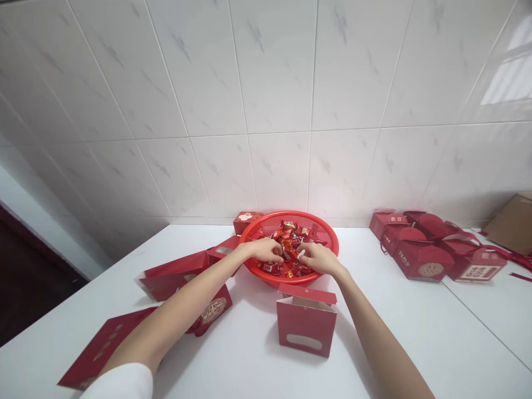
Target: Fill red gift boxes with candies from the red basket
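Observation:
A round red basket (333,235) with perforated sides stands near the wall, holding many wrapped candies (290,241), mostly red with some gold. Both hands reach into it. My left hand (268,250) is at the left of the candies with its fingers curled down; whether something is between them is too small to tell. At the right, my right hand (315,256) has its fingertips bent onto the candies, beside a small white patch; what they hold, if anything, cannot be made out. In front of the basket an upright red box (306,327) has its top flap partly raised.
Several red boxes lie at the left, among them a long one (177,274) and a flat one (108,343), partly under my left arm. A small red box (246,221) sits behind the basket. Several closed boxes (424,260) and a brown carton (511,224) stand at the right.

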{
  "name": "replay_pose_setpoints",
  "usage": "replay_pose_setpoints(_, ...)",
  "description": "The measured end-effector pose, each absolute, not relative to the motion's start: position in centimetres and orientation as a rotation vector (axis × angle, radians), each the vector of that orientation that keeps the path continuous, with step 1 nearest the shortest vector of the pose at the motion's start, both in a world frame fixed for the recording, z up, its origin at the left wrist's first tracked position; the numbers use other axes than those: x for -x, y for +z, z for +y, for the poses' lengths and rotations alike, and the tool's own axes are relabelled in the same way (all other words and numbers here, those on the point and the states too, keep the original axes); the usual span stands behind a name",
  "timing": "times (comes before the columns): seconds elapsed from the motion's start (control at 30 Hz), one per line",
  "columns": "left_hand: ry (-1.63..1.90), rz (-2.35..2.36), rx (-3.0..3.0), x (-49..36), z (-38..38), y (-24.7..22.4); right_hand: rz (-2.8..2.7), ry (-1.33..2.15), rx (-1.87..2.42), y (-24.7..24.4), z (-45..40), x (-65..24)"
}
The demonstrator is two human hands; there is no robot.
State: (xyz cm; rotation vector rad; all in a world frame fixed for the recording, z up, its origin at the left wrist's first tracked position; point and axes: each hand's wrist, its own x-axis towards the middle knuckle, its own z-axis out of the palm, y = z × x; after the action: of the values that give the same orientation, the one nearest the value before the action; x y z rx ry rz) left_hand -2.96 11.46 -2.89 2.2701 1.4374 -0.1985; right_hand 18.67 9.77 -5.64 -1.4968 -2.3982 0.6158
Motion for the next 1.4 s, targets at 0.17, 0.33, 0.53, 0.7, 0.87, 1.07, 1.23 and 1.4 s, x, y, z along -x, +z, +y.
replay_pose_setpoints(0.17, -0.436, 1.559, -2.292, 2.2, 11.7, -3.3, -2.389, 0.599, 1.507, -5.4, 9.6, -18.6)
replay_pose_setpoints(0.33, -0.536, 1.793, -2.16, -0.5, 11.6, -5.4, -2.392, 0.583, 1.52, -5.4, 9.6, -18.6)
replay_pose_setpoints(0.53, -0.401, 1.801, -2.265, -0.9, 11.9, -6.0, -2.38, 0.527, 1.52, -5.8, 9.7, -18.6)
replay_pose_setpoints(0.7, -0.13, 1.658, -2.21, 1.2, 12.4, -5.4, -2.369, 0.517, 1.515, -5.8, 9.6, -18.7)
replay_pose_setpoints(0.87, 0.449, 1.388, -1.961, 2.7, 12.2, -5.0, -2.344, 0.523, 1.506, -5.7, 9.5, -18.7)
replay_pose_setpoints(1.07, 0.711, 1.058, -1.699, 2.2, 11.3, -4.7, -2.225, 0.698, 1.393, -5.9, 9.8, -19.0)
replay_pose_setpoints(1.23, 0.766, 0.977, -1.708, 1.0, 11.4, -4.5, -2.079, 0.776, 1.374, -6.3, 10.1, -19.3)
replay_pose_setpoints(1.4, 0.897, 1.029, -1.684, 0.5, 11.4, -4.6, -2.02, 0.788, 1.291, -6.7, 10.3, -19.2)
